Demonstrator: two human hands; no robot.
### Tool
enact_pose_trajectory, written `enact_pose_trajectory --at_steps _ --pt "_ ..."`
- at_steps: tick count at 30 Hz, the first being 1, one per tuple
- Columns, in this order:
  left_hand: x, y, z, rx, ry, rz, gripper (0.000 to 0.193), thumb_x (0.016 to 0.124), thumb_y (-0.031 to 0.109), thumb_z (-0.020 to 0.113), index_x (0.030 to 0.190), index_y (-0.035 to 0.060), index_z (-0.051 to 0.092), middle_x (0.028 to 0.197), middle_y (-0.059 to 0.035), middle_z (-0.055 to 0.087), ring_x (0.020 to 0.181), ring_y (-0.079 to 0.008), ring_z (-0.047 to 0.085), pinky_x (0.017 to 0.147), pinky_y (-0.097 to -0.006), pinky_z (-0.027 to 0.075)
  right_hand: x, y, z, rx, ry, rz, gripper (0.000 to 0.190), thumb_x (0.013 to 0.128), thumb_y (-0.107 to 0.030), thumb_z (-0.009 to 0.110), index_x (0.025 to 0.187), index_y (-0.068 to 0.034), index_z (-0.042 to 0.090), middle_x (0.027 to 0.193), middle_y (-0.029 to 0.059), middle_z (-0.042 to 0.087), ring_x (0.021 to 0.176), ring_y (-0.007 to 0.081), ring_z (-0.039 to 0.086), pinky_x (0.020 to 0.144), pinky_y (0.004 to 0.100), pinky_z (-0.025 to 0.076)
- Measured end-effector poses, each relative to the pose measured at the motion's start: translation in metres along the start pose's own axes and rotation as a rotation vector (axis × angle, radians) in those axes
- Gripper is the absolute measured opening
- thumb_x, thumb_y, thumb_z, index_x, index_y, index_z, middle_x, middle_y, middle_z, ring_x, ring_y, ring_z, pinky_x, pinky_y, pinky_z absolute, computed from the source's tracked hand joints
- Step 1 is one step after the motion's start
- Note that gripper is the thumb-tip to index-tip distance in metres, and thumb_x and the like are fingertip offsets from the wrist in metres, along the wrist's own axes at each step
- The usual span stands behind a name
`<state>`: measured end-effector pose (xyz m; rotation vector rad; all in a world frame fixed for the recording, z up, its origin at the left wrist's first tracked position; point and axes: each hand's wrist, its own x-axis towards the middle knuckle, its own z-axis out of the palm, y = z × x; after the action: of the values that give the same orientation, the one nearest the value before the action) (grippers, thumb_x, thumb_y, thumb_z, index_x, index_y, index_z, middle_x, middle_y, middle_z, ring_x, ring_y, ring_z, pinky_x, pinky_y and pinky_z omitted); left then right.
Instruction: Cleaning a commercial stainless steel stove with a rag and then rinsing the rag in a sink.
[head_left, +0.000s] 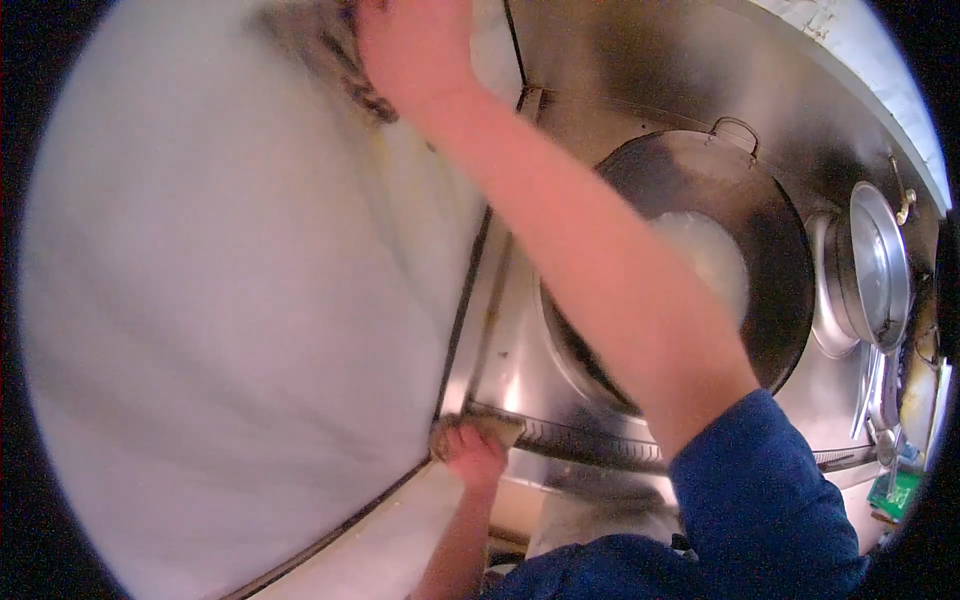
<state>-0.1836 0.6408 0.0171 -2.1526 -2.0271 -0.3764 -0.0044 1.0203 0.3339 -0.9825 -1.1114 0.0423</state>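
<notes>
My right hand (412, 49) is at the top of the view, with its fingers partly cut off by the picture's edge. It holds a dark grey, streaked cloth (330, 64) flat against a white wall surface (225, 247); the cloth is blurred. Down at the front corner of a stainless steel stove top (517, 367), my left hand (478, 454) grips a brownish, folded cloth or sponge pad (514, 429). My bare right forearm crosses over a large dark wok (776, 277), hiding part of it. Whitish, cloudy liquid (709, 247) lies in the wok's bottom.
Behind the wok rises a stainless steel backsplash (622, 56). A metal basin (877, 262) stands right of the wok, near a small tap (907, 199). Along the stove's front runs a slotted channel (585, 442). Something green (896, 491) lies at the far right.
</notes>
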Motion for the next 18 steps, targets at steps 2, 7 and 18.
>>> enact_pose_trajectory --at_steps 2,7,18 --pt "0.002 0.003 -0.002 -0.025 -0.025 -0.027 0.027 0.081 0.023 0.059 0.099 0.0038 0.053 0.101 -0.0220 0.054 0.089 -0.0437 0.058 0.067 -0.0572 0.050 -0.032 0.042 0.005 -0.206 -0.008 0.037 0.021 0.081 -0.012 0.060 0.096 0.000 0.069 0.090 0.0250 0.068 0.087 0.0429 0.065 0.080 0.0511 0.053" --pt "-0.001 0.003 0.004 -0.117 -0.116 -0.134 0.028 0.080 0.023 0.061 0.100 0.0043 0.054 0.100 -0.0219 0.053 0.086 -0.0435 0.060 0.067 -0.0571 0.050 -0.096 0.121 -0.057 -0.472 -0.620 0.378 0.024 0.083 -0.010 0.056 0.100 -0.004 0.073 0.100 0.0212 0.069 0.097 0.0387 0.065 0.087 0.0461 0.051" --pt "-0.002 0.002 -0.007 0.020 -0.020 -0.037 0.031 0.077 0.026 0.062 0.097 0.0040 0.053 0.100 -0.0228 0.054 0.087 -0.0438 0.060 0.067 -0.0571 0.050 -0.083 0.086 -0.023 -0.559 -0.527 0.213 0.029 0.081 -0.005 0.054 0.104 -0.007 0.073 0.099 0.0234 0.065 0.093 0.0419 0.062 0.088 0.0481 0.051"
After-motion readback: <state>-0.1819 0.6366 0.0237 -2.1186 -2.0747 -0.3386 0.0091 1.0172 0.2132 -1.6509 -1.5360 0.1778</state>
